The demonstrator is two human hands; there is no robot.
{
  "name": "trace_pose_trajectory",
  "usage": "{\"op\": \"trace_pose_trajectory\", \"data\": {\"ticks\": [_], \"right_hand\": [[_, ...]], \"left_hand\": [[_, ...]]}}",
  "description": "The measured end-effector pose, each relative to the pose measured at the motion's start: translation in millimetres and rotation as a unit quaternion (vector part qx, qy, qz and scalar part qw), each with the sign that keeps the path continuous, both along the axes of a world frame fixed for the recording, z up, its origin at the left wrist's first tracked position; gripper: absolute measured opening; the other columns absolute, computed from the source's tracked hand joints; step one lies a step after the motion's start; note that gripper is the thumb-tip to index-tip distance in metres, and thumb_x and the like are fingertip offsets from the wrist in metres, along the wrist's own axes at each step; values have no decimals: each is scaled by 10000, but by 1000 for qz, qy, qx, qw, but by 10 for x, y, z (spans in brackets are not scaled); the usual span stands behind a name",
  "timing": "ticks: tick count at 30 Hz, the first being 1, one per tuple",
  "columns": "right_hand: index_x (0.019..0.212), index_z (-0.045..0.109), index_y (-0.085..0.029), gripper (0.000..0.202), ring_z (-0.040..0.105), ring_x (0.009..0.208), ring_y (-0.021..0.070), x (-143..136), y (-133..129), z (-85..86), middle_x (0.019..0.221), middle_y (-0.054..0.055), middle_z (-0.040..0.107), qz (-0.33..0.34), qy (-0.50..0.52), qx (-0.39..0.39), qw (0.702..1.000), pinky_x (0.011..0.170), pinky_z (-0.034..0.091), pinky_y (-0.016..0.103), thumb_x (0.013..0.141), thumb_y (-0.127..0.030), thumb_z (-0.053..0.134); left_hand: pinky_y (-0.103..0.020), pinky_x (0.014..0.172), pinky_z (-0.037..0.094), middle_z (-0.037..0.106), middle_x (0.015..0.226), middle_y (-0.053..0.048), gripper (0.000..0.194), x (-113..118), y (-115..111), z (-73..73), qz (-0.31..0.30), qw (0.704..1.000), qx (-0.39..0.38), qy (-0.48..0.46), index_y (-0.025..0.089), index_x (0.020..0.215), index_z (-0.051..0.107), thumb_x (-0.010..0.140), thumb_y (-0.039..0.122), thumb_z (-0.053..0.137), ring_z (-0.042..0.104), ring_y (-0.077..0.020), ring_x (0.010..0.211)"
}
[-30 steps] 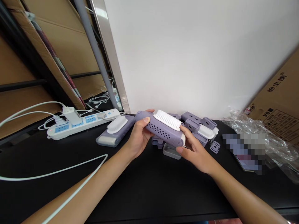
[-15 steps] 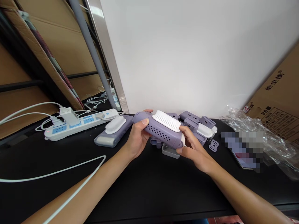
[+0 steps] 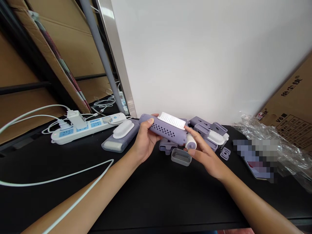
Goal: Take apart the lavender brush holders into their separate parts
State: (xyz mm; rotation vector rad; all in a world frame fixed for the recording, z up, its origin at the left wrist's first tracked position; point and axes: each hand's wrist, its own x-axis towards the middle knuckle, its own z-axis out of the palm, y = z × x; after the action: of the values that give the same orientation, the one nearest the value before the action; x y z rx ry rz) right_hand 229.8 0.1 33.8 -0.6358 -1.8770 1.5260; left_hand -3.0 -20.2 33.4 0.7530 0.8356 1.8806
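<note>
Above a black worktop (image 3: 151, 198), the left hand (image 3: 145, 141) grips a purple, perforated case (image 3: 167, 130) topped with a white bristle brush (image 3: 172, 121), while the right hand (image 3: 204, 152) pinches a ribbed white roller (image 3: 190, 142) at the case's end, near a small grey translucent tray (image 3: 181, 157).

The purple body (image 3: 165, 128) I hold looks smooth, matt plastic; the clear wrap (image 3: 287, 152) at right, glossy and crinkled.
</note>
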Motion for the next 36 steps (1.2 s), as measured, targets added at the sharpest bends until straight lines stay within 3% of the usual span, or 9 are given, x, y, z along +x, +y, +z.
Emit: {"op": "trace_pose_trajectory", "data": {"ticks": [4, 10, 15, 17, 21, 28, 32, 36], "right_hand": [[1486, 579, -343, 536, 669, 1187, 253, -71, 69, -50, 1274, 55, 702, -67, 21, 39, 997, 1049, 534, 446, 985, -508, 675], [1317, 648, -278, 505, 718, 1009, 228, -100, 166, -125, 1168, 63, 733, -136, 35, 41, 989, 843, 582, 360, 997, -664, 589], [1064, 675, -245, 428, 644, 814, 202, -42, 151, -97, 902, 23, 692, -194, -26, 157, 968, 744, 530, 333, 1023, -651, 545], [1061, 668, -249, 361, 638, 811, 211, -32, 120, -75, 903, 23, 694, -198, -97, 222, 950, 757, 512, 351, 1026, -596, 577], [1166, 666, -257, 259, 659, 1008, 274, -56, 73, -81, 1064, 63, 706, -164, -224, 331, 902, 882, 517, 427, 1036, -472, 604], [1228, 672, -267, 277, 679, 1043, 296, -147, 49, -206, 1041, 67, 694, -134, -311, 395, 854, 863, 566, 441, 1035, -462, 634], [1271, 671, -266, 315, 685, 1038, 299, -172, 32, -211, 1057, 82, 691, -155, -303, 418, 843, 845, 583, 441, 1039, -474, 623], [1280, 679, -259, 320, 678, 1020, 280, -110, 58, -150, 1064, 93, 687, -191, -243, 398, 864, 801, 585, 402, 1068, -461, 550]], "left_hand": [[-385, 734, 630, 700, 1050, -64, 435, -32, 34, 0, 35, 999, -17, -14, 209, 1088, 662, 780, 506, 736, 656, -267, 997], [-417, 783, 655, 682, 925, -44, 319, -76, 64, -13, 51, 998, -31, -29, 206, 989, 635, 826, 461, 736, 688, -239, 890], [-423, 816, 670, 699, 893, -68, 263, -172, 112, 1, 83, 994, -44, -55, 190, 961, 616, 888, 438, 669, 725, -243, 863], [-415, 811, 673, 707, 900, -74, 251, -181, 117, 9, 91, 993, -47, -61, 188, 965, 615, 901, 427, 656, 729, -239, 851], [-406, 809, 675, 705, 895, -72, 253, -148, 98, 19, 95, 992, -46, -66, 185, 954, 622, 900, 428, 666, 727, -230, 842], [-400, 810, 669, 692, 878, -59, 280, -112, 77, 7, 91, 994, -38, -52, 184, 947, 627, 879, 449, 689, 715, -224, 838], [-390, 801, 664, 681, 874, -50, 311, -110, 80, 2, 86, 995, -30, -49, 182, 942, 629, 850, 468, 711, 709, -224, 842], [-392, 815, 657, 688, 892, -50, 320, -104, 72, 3, 82, 995, -27, -51, 186, 943, 627, 837, 473, 719, 710, -226, 853]]}}
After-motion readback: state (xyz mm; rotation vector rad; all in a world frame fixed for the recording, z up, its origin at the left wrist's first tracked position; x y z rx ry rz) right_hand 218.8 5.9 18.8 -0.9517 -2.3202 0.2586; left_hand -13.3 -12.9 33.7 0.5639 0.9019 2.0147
